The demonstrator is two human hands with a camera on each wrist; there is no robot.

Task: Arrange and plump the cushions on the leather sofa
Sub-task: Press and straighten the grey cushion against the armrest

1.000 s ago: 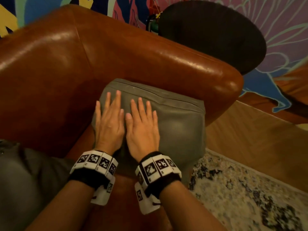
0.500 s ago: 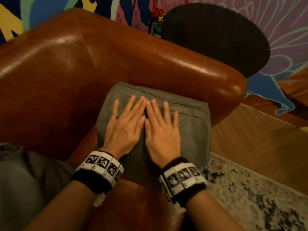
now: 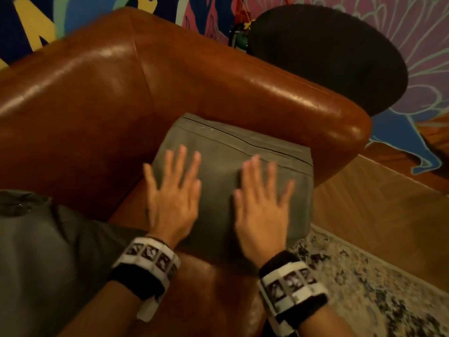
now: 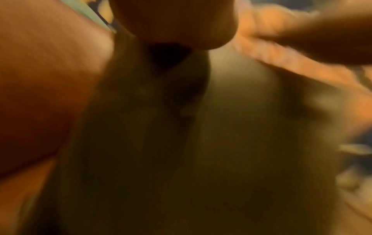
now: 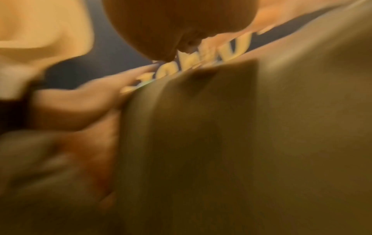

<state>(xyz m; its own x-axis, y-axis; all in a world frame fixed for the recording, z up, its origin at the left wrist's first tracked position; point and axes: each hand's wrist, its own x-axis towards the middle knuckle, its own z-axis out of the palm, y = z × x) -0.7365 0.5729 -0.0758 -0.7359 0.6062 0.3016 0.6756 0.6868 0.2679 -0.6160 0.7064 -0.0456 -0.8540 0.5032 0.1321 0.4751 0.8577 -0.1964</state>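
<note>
- Nearest me, two forearms with black-and-white patterned wristbands reach in over the front edge of the brown leather sofa (image 3: 85, 98).
- The left hand (image 3: 173, 198) lies flat on the left half of the grey-green cushion (image 3: 243, 152), fingers straight and spread, curled round nothing.
- The right hand (image 3: 261, 207) lies flat on the cushion's right half, fingers straight and fanned, gripping nothing; a bare strip of cushion shows between the two hands.
- The cushion sits in the sofa's corner, on the seat, its back edge touching the backrest and its right side against the armrest.
- A second grey cushion (image 3: 36, 251) lies on the seat to the left of the first one.
- To the right of the sofa, a speckled rug (image 3: 376, 288) lies on a wooden floor.
- Behind the armrest is a round dark table (image 3: 328, 57), and behind the sofa a bright painted wall.
- Both wrist views are too blurred to add anything.
</note>
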